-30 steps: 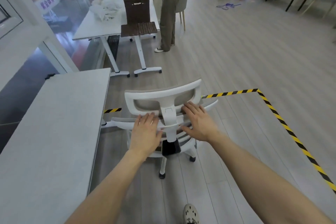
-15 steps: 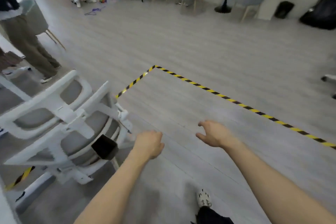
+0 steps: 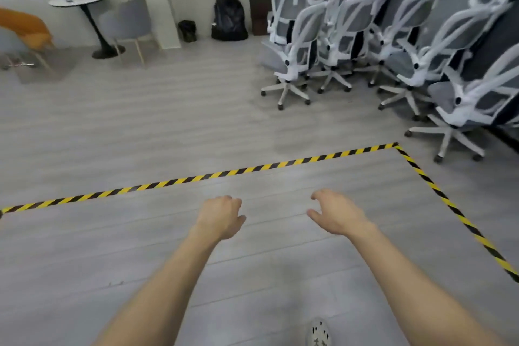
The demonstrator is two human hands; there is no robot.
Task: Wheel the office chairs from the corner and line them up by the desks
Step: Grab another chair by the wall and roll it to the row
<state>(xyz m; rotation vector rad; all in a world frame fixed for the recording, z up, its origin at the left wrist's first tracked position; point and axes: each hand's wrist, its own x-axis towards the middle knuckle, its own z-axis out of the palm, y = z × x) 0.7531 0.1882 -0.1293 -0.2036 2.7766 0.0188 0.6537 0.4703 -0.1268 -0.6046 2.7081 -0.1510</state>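
the office chairs [image 3: 351,25] are bunched up in the far right corner against dark wall panels. white frames, grey mesh backs, headrests, star bases on casters, all packed close together. left hand [image 3: 220,216] and right hand [image 3: 334,215] hang out front, fingers loosely curled, holding nothing. yellow-black floor tape [image 3: 196,178] runs across just ahead and turns a corner near the closest chair. a wide stretch of grey floor [image 3: 168,121] lies between hands and chairs.

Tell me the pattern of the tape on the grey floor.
The tape has yellow and black diagonal stripes; head view.
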